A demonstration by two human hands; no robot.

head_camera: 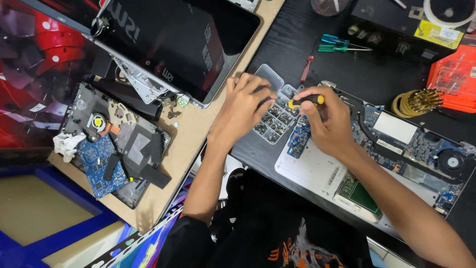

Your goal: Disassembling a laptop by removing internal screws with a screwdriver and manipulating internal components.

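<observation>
our left hand (244, 106) dips curled fingers into the clear compartmented screw tray (274, 116) at frame centre; our right hand (327, 119) grips a yellow-handled screwdriver (306, 101).

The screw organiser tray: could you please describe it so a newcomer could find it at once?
On the black desk, left of the opened laptop, lies the clear screw organiser tray under the left hand. Unlike its neighbours, it is gridded with small compartments of dark screws.

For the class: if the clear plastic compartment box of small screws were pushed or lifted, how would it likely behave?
The clear plastic compartment box probably slides easily on the smooth black table. It has no lid on, so tilting would likely spill the small screws.
</observation>
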